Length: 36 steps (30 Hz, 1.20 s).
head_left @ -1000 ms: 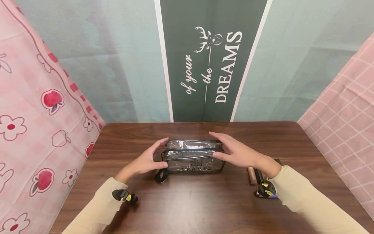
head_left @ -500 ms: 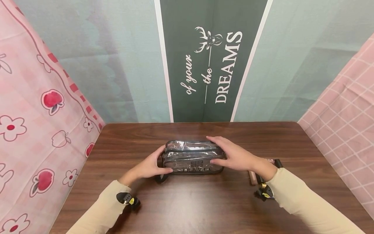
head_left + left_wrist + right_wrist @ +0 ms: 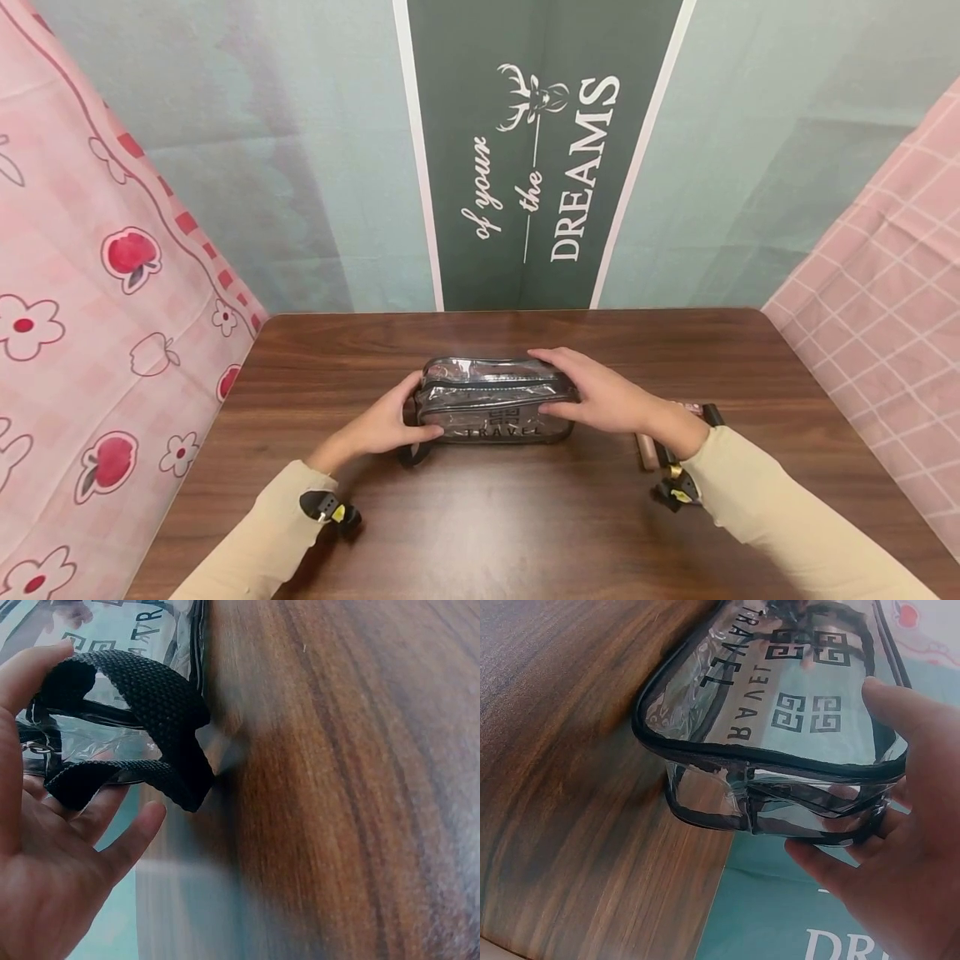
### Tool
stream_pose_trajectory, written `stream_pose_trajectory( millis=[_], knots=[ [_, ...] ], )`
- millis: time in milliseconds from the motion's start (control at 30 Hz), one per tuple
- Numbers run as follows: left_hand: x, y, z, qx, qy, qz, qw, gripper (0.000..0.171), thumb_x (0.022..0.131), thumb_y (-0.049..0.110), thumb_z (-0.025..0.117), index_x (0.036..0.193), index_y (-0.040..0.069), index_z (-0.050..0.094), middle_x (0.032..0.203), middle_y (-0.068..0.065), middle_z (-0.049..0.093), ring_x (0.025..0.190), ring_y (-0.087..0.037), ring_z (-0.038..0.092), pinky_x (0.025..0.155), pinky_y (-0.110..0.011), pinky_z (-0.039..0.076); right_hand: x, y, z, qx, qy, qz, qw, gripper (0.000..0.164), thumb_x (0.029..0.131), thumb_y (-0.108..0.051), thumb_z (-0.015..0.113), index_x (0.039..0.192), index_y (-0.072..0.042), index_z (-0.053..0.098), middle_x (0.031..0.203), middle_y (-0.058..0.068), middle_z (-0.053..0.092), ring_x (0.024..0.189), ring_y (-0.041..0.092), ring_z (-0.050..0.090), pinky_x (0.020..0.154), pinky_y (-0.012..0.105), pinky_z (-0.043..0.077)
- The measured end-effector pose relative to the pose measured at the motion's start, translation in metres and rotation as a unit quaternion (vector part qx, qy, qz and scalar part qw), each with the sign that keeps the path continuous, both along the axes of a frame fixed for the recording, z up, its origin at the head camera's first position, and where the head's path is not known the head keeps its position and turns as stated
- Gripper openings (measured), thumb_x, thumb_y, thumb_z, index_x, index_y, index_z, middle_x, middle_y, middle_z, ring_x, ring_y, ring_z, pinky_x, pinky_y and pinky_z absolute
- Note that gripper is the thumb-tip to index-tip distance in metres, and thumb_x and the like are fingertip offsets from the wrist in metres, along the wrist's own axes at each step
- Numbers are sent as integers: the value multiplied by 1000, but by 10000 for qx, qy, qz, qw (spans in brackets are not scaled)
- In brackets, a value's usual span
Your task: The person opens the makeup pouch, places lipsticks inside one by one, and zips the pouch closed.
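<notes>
A clear plastic toiletry bag point(image 3: 491, 402) with black piping, a zip along its top and the print "TRAVEL" stands on the table. My left hand point(image 3: 381, 423) holds its left end, thumb on the front face and fingers round the back. A black webbing strap point(image 3: 154, 697) loops out from that end beside the palm. At the opposite end my right hand point(image 3: 611, 398) grips the bag, its thumb point(image 3: 892, 701) on the printed side. Through the clear walls I see no contents. Parts of the fingers are hidden behind the bag.
Beneath the right forearm lie a pinkish tube point(image 3: 647, 452) and a black item point(image 3: 711, 414), partly covered by the wrist. The brown wooden table point(image 3: 480, 525) ends at a green curtain point(image 3: 337, 208) at the back. Pink cloths hang on both sides.
Both hands have closed in on the bag's ends. The left thumb has come onto the front face, and the right hand has slid slightly lower and inward. The bag stays almost in place.
</notes>
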State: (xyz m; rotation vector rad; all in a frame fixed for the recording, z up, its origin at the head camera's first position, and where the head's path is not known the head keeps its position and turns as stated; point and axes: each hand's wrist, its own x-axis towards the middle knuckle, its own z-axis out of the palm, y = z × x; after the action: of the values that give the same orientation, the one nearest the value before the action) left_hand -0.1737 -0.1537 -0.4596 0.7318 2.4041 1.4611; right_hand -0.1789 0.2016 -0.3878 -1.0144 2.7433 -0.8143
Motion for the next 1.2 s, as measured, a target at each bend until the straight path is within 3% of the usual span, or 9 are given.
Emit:
stream_pose_trajectory(
  millis=[333,600,867,1033,1200],
  knots=[
    [-1,-1,-2,97,124,22,9999,76,82,16,86,145,9,44,132,-9,60,121,-27,57,107,-49,40,1,0,-2,-245,-71,-56,9997,73,88,-28,82,150,-11,46,140,7,56,123,21,55,102,49,46],
    [2,-2,0,259,214,163,9993,73,86,17,83,147,10,44,134,-9,58,121,-25,56,105,-49,42,0,3,-6,-811,-361,-123,9960,66,89,-25,81,146,-12,50,131,2,60,101,15,59,84,34,50],
    [4,-1,3,498,-72,131,9986,93,82,11,86,157,11,30,144,-16,50,129,-31,52,109,-53,37,0,7,-7,-1192,-531,-233,9912,60,90,-21,80,143,-12,52,123,2,64,99,15,60,84,32,49],
    [6,-4,4,413,3,134,9991,107,80,16,88,161,8,18,153,-20,40,137,-34,43,112,-56,32,2,7,-8,-1451,-605,-330,9870,57,90,-14,79,141,-11,53,123,6,65,106,17,64,89,35,54],
    [7,-3,2,779,-129,19,9969,109,80,12,88,161,10,15,151,-20,44,139,-34,44,112,-56,32,5,9,-10,-1641,-574,-389,9840,56,91,-11,78,140,-8,53,125,9,65,107,21,66,88,36,55]
  ],
)
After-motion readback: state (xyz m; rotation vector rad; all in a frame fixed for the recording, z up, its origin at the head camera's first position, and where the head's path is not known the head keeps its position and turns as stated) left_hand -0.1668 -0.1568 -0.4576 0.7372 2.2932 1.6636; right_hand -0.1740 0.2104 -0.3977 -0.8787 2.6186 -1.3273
